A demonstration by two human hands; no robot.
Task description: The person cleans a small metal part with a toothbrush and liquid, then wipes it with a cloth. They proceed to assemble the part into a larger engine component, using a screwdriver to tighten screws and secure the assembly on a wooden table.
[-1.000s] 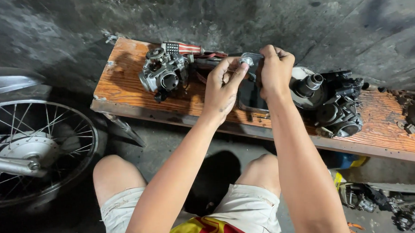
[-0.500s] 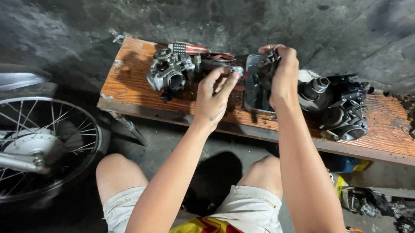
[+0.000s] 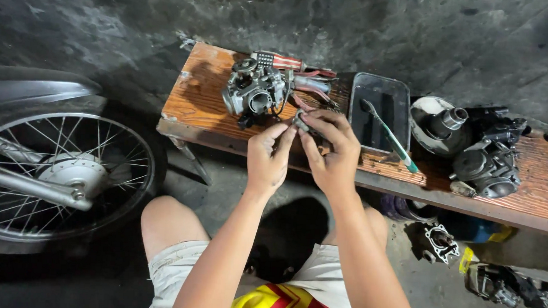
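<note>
**Ana:** Head camera looks down on both hands. What do they have?

**Ben:** A small grey metal part, pinched between them just above the near edge of the wooden bench. The left hand closes its thumb and forefinger on the part's left end; the right hand grips the right end, fingers curled over the top.

**Ana:** So neither hand is spread?

**Ben:** No, both are narrowed onto that one piece. The fingertips of the two hands nearly meet, and the part shows only in the gap between them; most of it is hidden, so I cannot tell its exact shape.

**Ana:** What lies about it?

**Ben:** Just behind the hands, on the bench, stands a carburetor with hoses trailing to the right. The part is in front of it and slightly right, close but not touching as far as I can see. Right of the hands sits a dark rectangular tray, and a toothbrush with a green handle lies slanted across it, its head inside and its handle reaching past the near rim.

**Ana:** Farther right?

**Ben:** A cluster of dark engine parts, well apart from the hands. On the left, off the bench, a spoked motorcycle wheel. The person's knees show below.
</note>
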